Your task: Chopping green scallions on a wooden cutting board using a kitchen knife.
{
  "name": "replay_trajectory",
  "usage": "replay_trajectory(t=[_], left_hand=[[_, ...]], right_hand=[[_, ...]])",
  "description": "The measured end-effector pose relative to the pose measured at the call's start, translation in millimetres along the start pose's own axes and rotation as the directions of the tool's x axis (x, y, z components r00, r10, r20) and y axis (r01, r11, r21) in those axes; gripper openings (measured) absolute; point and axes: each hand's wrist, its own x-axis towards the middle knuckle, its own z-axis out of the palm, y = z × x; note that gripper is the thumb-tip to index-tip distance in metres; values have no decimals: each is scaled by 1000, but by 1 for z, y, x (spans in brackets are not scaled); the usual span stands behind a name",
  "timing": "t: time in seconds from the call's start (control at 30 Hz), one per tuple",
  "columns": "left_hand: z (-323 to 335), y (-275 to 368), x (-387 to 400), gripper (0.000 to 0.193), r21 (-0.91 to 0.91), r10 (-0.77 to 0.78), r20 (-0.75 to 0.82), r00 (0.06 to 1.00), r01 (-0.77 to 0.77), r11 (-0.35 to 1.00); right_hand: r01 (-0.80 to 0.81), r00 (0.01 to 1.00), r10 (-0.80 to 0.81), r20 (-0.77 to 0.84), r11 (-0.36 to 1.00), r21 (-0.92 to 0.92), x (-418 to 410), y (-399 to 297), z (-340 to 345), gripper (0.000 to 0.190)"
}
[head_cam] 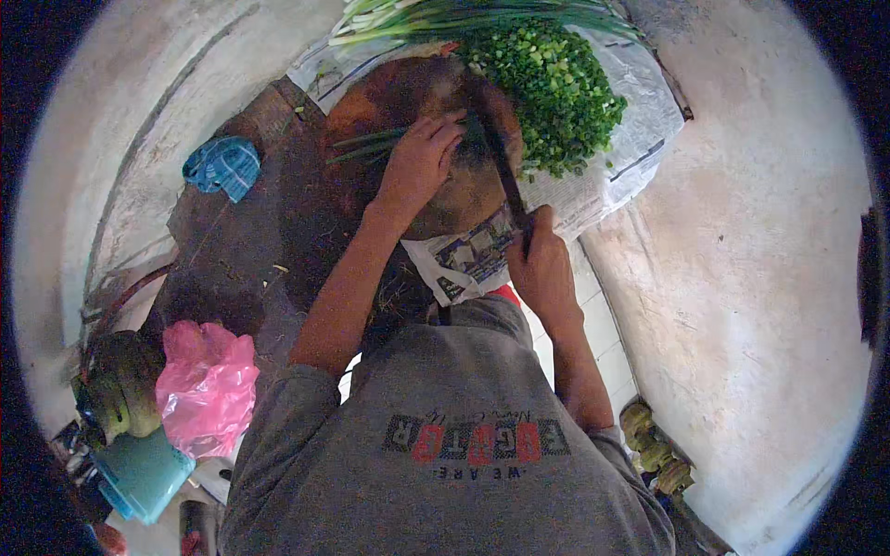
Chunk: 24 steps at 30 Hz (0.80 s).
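My left hand (427, 153) presses green onion leaves (372, 144) down on a round wooden chopping board (459, 201); the leaves stick out to the left of it. My right hand (542, 260) is closed around the handle of a long dark knife (502, 156), whose blade lies across the right part of the board, just right of the left fingers. A heap of chopped green onions (563, 97) rests against the board's right edge, on newspaper (636, 167). Whole green onions (445, 21) lie along the far side.
A crumpled blue cloth (222, 167) sits on the dark surface (229, 257) at left. Nearer, at lower left, are a pink plastic bag (207, 389) and a turquoise plastic container (146, 472). Pale walls (737, 229) rise on both sides.
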Motion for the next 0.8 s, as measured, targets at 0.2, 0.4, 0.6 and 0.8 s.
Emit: replay_trajectory(t=[0.2,0.4,0.6,0.8], left_hand=[[-8,1,3,19,-76,-46,46,998,50,996],[0,-3,-3,15,-27,-10,9,1000,10,1000],[0,-4,-4,16,-97,-62,1,998,61,993],[-4,-2,-3,18,-40,10,-23,1000,-11,999]], right_hand=[[74,997,-73,34,997,-25,4,0,-4,25],[17,999,-16,-29,1000,25,-7,-13,-7,25],[-38,999,39,-6,998,53,-13,-21,-3,23],[-74,997,73,9,996,56,-12,-23,-5,23]])
